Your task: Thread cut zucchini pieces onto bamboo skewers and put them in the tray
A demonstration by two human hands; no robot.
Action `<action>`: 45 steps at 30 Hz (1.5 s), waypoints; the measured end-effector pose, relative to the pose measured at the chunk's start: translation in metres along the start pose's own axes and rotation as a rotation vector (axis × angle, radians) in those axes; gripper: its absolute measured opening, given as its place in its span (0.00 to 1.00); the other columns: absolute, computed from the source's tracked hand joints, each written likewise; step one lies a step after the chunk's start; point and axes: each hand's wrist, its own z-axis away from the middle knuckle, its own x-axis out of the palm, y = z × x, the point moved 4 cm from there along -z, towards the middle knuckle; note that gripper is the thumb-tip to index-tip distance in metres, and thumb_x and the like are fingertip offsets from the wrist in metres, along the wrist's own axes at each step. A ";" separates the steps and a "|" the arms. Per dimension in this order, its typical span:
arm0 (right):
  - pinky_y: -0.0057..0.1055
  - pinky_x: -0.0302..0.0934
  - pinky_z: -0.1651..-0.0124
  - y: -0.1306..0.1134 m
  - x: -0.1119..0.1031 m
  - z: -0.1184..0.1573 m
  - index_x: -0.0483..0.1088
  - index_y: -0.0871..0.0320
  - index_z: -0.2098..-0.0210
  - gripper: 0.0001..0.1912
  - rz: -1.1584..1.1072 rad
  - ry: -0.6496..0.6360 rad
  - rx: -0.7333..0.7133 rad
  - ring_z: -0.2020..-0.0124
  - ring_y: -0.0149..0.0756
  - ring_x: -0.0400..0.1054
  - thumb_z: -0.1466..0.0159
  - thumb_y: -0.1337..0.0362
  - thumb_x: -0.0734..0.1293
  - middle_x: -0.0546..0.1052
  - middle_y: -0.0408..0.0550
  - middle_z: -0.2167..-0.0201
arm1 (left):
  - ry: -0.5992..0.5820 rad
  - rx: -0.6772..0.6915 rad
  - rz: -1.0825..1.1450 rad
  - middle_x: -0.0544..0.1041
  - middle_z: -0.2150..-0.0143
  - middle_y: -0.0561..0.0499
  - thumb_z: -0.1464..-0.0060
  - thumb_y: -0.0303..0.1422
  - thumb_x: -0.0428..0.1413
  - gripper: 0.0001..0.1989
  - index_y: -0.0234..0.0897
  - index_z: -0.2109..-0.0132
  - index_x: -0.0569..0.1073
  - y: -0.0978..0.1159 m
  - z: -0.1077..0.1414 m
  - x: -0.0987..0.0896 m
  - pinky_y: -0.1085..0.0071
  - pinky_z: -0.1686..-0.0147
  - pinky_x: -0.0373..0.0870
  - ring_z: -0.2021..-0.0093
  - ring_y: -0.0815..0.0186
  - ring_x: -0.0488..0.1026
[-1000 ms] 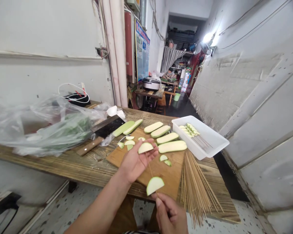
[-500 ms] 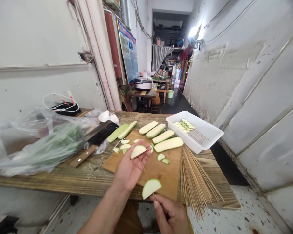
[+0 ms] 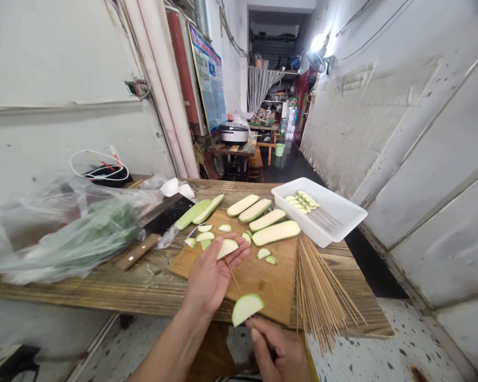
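Observation:
My left hand (image 3: 209, 278), palm up, holds a half-round zucchini slice (image 3: 227, 248) between thumb and fingers. A thin bamboo skewer (image 3: 233, 276) runs from that slice down to my right hand (image 3: 281, 347), whose fingers are pinched round its lower end. Just above the right fingers, a larger half-round zucchini slice (image 3: 247, 309) is threaded on the skewer. Both hands are over the near part of the wooden cutting board (image 3: 269, 292). Several cut pieces and long zucchini halves (image 3: 275, 233) lie on and beside the board.
Loose bamboo skewers (image 3: 322, 292) fan over the table's front edge at right. Behind them, a white tub (image 3: 344, 212) holds threaded zucchini skewers. At left lie a cleaver (image 3: 141, 250) and a plastic bag (image 3: 83, 239) of greens. A person (image 3: 262, 112) sits far back.
The slice in my left hand sits slightly lower and farther right, tucked more into the fingers. My right hand keeps its pinch on the skewer. The view has shifted a little.

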 end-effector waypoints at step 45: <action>0.22 0.67 0.68 -0.017 -0.008 -0.006 0.75 0.60 0.63 0.14 -0.040 0.000 -0.043 0.78 0.32 0.70 0.36 0.68 0.57 0.74 0.46 0.79 | -0.101 -0.007 -0.029 0.79 0.61 0.44 0.44 0.34 0.52 0.09 0.33 0.62 0.72 -0.004 0.017 0.013 0.59 0.55 0.72 0.56 0.57 0.75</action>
